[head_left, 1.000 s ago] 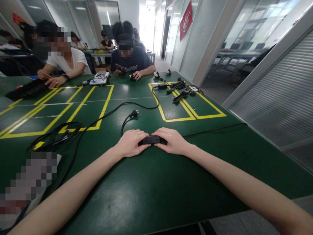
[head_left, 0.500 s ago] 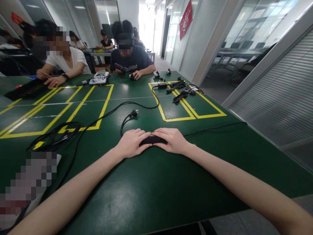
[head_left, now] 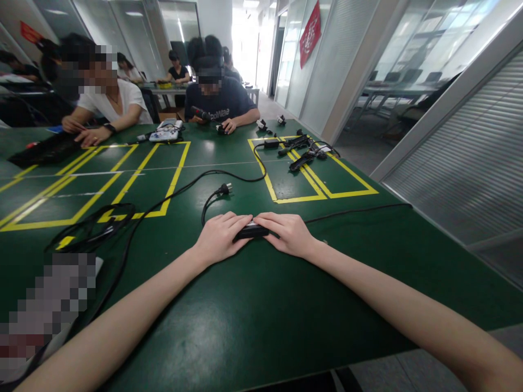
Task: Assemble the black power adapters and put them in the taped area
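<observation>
A black power adapter (head_left: 251,232) lies between my two hands, just above the green table. My left hand (head_left: 218,238) is closed round its left end, thumb below and fingers on top. My right hand (head_left: 288,234) is closed over the right end, with its fingertips on the top near those of the left. Beyond my left hand curls a short black cord with a plug (head_left: 224,189), its pins facing right. A thin black cable (head_left: 359,212) runs off to the right from behind my right hand. The ends inside my palms are hidden.
A long black cord (head_left: 212,171) crosses the table to another adapter (head_left: 271,144) near a pile of black parts (head_left: 302,158). Coiled cable (head_left: 93,226) lies at left. Yellow tape (head_left: 351,193) marks boxes. Two co-workers sit opposite, one handling a black tray (head_left: 44,149).
The adapter has turned slightly between my hands, and a pale patch on its top now shows. My right thumb has shifted at its right end. My arms have hardly moved.
</observation>
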The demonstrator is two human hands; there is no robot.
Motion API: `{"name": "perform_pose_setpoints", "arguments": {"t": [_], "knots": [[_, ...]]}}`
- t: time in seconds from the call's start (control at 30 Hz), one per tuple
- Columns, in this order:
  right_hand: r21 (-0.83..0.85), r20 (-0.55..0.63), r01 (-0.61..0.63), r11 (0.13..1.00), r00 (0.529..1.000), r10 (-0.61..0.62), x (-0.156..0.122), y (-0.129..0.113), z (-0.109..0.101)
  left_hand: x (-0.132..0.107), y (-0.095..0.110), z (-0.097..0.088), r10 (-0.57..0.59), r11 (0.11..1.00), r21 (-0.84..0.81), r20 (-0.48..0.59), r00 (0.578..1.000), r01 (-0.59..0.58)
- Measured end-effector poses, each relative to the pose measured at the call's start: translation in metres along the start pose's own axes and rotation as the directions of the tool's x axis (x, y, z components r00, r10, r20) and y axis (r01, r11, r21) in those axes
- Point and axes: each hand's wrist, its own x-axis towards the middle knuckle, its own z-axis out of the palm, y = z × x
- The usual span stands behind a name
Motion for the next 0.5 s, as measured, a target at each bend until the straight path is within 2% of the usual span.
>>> {"name": "perform_pose_setpoints", "arguments": {"t": [0.1,0.2,0.37,0.43,0.5], "knots": [[-0.007,-0.04,0.01,1.0,0.999,-0.01,0.0,0.0004,-0.0011,-0.0006,-0.0014,0.0,-0.016,1.0,0.025,-0.025,1.0,0.016],[0.008,-0.06,0.028,1.0,0.998,-0.028,0.0011,0.0008,-0.0021,-0.002,-0.0031,0.0002,0.016,0.998,0.055,-0.01,1.0,-0.015],[0.025,-0.014,0.0,1.0,1.0,0.0,0.0004,0.0004,-0.0007,-0.0015,-0.003,0.0009,-0.014,1.0,0.011,0.016,1.0,0.014],[0.031,0.001,-0.025,0.999,1.0,0.025,-0.0004,0.0008,-0.0018,-0.0004,-0.0018,0.0006,-0.036,0.999,-0.005,-0.016,0.999,0.036],[0.04,-0.031,-0.052,0.998,0.998,0.053,-0.0005,0.0031,-0.0061,0.0005,0.0001,-0.0007,-0.044,0.999,0.019,-0.081,0.996,0.046]]}}
